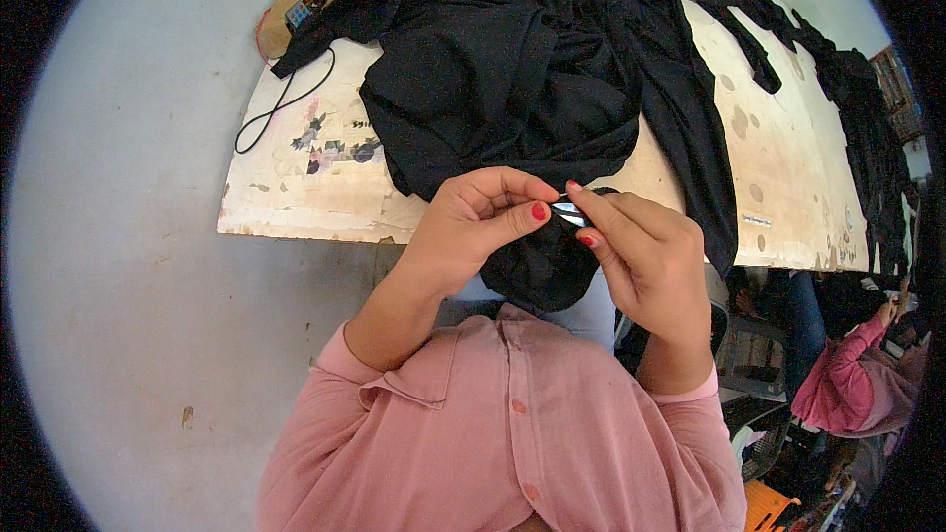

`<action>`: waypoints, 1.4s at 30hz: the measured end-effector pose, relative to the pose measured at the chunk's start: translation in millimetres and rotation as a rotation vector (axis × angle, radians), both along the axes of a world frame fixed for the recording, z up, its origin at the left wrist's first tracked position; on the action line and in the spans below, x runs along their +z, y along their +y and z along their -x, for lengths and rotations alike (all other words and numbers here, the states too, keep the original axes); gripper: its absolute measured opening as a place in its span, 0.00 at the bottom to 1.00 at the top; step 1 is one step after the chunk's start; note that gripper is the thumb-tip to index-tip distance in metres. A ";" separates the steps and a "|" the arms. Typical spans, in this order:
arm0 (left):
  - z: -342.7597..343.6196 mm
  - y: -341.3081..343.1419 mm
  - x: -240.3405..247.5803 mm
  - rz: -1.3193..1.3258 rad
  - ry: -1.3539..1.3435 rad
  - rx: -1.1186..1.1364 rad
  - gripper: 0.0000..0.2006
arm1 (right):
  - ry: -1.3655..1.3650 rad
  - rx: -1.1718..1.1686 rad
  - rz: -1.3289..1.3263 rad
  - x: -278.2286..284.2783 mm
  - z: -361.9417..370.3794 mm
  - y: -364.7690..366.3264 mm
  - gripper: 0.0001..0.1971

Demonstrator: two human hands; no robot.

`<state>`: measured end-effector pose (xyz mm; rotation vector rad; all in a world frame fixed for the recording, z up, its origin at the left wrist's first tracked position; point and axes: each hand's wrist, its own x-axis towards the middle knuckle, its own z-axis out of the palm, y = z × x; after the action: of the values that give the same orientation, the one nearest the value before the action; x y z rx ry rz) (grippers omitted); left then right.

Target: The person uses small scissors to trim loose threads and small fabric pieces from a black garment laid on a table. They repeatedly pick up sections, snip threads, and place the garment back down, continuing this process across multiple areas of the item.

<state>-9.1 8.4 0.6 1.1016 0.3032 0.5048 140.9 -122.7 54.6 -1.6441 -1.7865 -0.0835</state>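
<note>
Black cloth [503, 79]: bunched in loose folds on the tabletop [315, 207]. Silver tool [569, 211]: small, shiny, in the right hand [655, 248].

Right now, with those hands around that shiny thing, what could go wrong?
The shiny metal tool is very close to the left fingers, so it might nick them if it's sharp. It could also snag the black cloth nearby. And that cloth hangs past the table edge, so it might slip down.
</note>
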 end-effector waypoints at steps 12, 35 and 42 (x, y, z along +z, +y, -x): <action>1.7 -0.8 4.4 0.030 -0.022 -0.045 0.08 | 0.257 0.091 -0.014 -11.0 -12.0 1.0 0.17; 1.9 1.9 -5.4 0.152 -0.100 -0.158 0.08 | 0.076 0.101 0.057 1.9 -9.0 -1.3 0.15; 1.7 2.3 -5.2 0.168 -0.093 -0.197 0.07 | 0.212 0.167 0.084 -5.7 -14.1 -1.7 0.16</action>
<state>-10.8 10.6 -4.6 0.9307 0.1503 0.3474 155.0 -124.3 48.9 -1.4932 -1.7744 0.2361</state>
